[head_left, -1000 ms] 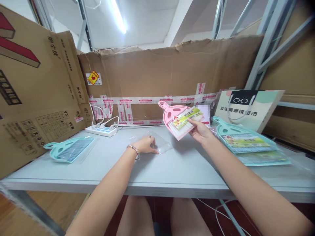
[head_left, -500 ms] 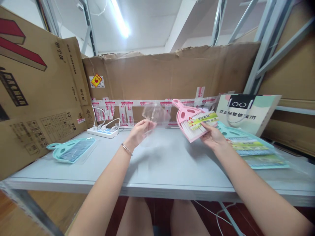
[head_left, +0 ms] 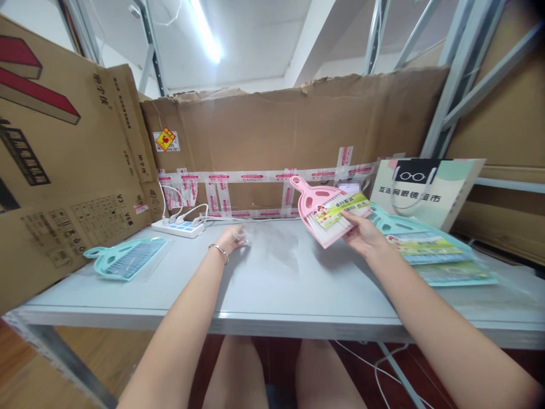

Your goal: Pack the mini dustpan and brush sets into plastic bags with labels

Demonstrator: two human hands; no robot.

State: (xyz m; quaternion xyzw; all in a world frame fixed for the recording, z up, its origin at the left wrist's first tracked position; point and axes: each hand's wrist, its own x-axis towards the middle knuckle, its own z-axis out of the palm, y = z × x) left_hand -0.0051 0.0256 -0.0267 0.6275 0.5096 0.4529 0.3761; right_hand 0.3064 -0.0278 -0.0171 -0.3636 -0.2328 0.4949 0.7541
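My right hand (head_left: 361,232) is closed on the lower right corner of a pink dustpan and brush set (head_left: 313,200), held tilted above the table with its handle up and to the left. A yellow-green printed card (head_left: 343,209) lies across its bristles. Low over the middle of the table, my left hand (head_left: 233,238) pinches the edge of a clear plastic bag (head_left: 272,244), which is thin and blurred. Beside my right forearm, several teal dustpan sets (head_left: 430,244) overlap in clear wrapping. Another wrapped teal dustpan set (head_left: 130,258) lies at the left.
A white power strip (head_left: 177,228) with plugged cables sits at the back left. A tall carton (head_left: 80,165) borders the left side, and a taped cardboard sheet (head_left: 255,136) stands behind the table (head_left: 183,295). A paper bag with glasses printed on it (head_left: 426,190) stands at the back right.
My left hand has lowered the clear bag from mid-air down towards the tabletop. The pink dustpan set in my right hand has shifted slightly left.
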